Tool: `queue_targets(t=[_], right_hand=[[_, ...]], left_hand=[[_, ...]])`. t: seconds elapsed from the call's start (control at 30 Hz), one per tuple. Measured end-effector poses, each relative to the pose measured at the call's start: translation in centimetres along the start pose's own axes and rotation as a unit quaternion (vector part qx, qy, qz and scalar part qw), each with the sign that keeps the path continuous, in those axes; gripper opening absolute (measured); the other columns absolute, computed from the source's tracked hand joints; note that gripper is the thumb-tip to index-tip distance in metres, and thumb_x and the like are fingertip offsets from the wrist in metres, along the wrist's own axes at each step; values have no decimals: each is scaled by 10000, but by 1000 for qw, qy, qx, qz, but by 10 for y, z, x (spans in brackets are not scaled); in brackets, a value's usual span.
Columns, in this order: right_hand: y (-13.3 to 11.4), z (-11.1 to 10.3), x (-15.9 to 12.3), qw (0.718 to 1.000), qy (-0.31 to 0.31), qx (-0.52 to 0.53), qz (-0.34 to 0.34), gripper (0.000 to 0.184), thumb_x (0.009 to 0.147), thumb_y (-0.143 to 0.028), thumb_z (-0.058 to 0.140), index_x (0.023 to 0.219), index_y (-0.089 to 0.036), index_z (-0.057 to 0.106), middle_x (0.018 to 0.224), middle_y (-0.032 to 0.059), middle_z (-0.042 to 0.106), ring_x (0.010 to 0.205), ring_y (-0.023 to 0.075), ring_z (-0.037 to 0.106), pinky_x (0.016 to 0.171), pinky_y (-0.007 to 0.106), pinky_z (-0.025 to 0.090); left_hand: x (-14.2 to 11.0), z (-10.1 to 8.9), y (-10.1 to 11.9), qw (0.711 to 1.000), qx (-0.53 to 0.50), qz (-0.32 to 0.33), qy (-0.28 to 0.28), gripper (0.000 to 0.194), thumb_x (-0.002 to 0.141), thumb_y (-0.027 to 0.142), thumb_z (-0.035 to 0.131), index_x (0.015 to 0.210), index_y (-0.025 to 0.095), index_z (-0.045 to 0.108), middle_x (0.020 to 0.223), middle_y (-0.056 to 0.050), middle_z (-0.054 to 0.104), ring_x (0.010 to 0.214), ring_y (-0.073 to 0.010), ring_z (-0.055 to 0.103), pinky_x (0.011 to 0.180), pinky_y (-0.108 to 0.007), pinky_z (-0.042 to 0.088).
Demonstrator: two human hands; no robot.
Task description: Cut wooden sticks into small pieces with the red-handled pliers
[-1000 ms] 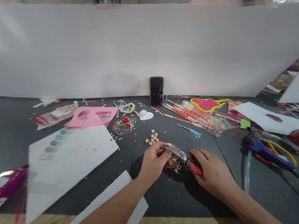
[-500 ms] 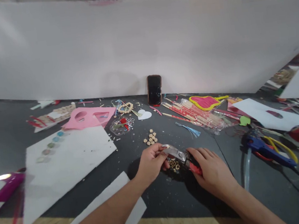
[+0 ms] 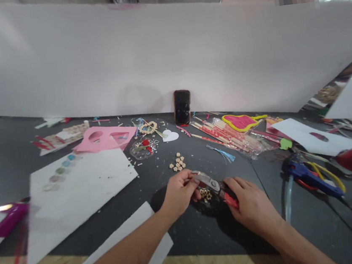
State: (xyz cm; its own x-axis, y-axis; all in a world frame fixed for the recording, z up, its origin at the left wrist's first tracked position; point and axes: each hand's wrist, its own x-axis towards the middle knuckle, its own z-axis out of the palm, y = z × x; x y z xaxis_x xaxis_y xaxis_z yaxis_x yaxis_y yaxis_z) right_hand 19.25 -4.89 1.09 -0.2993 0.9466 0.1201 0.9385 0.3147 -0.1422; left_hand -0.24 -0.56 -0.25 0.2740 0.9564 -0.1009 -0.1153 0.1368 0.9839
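Observation:
My right hand (image 3: 250,200) is wrapped round the red handles of metal pruning shears (image 3: 212,183). Their silver jaws point up and left, reaching the fingertips of my left hand (image 3: 180,194). My left hand is closed in a pinch at the jaw tips; a tiny pale bit shows there, but the fingers hide what it is. Below the shears lies a cluster of small beige pieces (image 3: 206,194), partly in a clear container. Just beyond my left hand sits a small pile of flower-shaped beige beads (image 3: 178,163).
A phone (image 3: 182,106) leans on the white partition (image 3: 160,53). Bagged red-and-wood sticks (image 3: 227,136) and a blue tassel (image 3: 225,155) lie right of centre. A blue glue gun (image 3: 314,177) with cords is at right. Left are white board (image 3: 82,198), pink paper (image 3: 106,144) and a purple tool (image 3: 5,227).
The view has shifted slightly. My hands and the shears stay at almost the same spot, with the jaws still at my left fingertips.

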Motion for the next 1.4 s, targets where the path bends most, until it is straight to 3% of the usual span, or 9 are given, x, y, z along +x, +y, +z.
queue_targets(t=[0.33, 0.6, 0.9, 1.17, 1.4], right_hand=[[0, 5, 4, 999, 29, -17, -2, 391, 737, -215, 488, 1126, -178, 486, 1027, 91, 583, 914, 235, 517, 792, 352, 377], [2, 4, 3, 1000, 19, -18, -14, 453, 742, -208, 475, 1194, -188, 452, 1118, 94, 563, 978, 241, 496, 822, 365, 361], [1, 2, 1, 1000, -9, 12, -8, 379, 745, -217, 464, 1120, -170, 493, 1052, 103, 579, 929, 226, 518, 816, 351, 368], [-4, -5, -1, 999, -30, -3, 16, 325, 715, -187, 465, 1038, -198, 504, 939, 63, 596, 826, 201, 541, 755, 314, 370], [-5, -2, 0, 1000, 13, -17, 10, 333, 725, -208, 480, 1056, -190, 505, 960, 80, 596, 846, 211, 536, 759, 319, 360]], left_hand=[[6, -2, -3, 1000, -20, 7, 19, 126, 752, 260, 559, 763, 134, 559, 526, 38, 534, 437, -75, 513, 430, -174, 406], [3, -1, 2, 1000, 3, -1, -6, 147, 772, 274, 522, 720, 141, 562, 464, 43, 530, 379, -61, 459, 403, -163, 356], [3, -1, 1, 1000, 18, 0, -4, 141, 769, 267, 521, 724, 139, 562, 466, 46, 522, 385, -60, 463, 401, -159, 344], [1, 1, -3, 1000, -12, 2, -16, 152, 778, 278, 518, 774, 133, 562, 601, 5, 604, 398, -61, 479, 395, -170, 367], [2, -1, -4, 1000, -26, 13, -1, 148, 750, 281, 567, 807, 145, 560, 557, 30, 556, 450, -79, 502, 459, -190, 413]])
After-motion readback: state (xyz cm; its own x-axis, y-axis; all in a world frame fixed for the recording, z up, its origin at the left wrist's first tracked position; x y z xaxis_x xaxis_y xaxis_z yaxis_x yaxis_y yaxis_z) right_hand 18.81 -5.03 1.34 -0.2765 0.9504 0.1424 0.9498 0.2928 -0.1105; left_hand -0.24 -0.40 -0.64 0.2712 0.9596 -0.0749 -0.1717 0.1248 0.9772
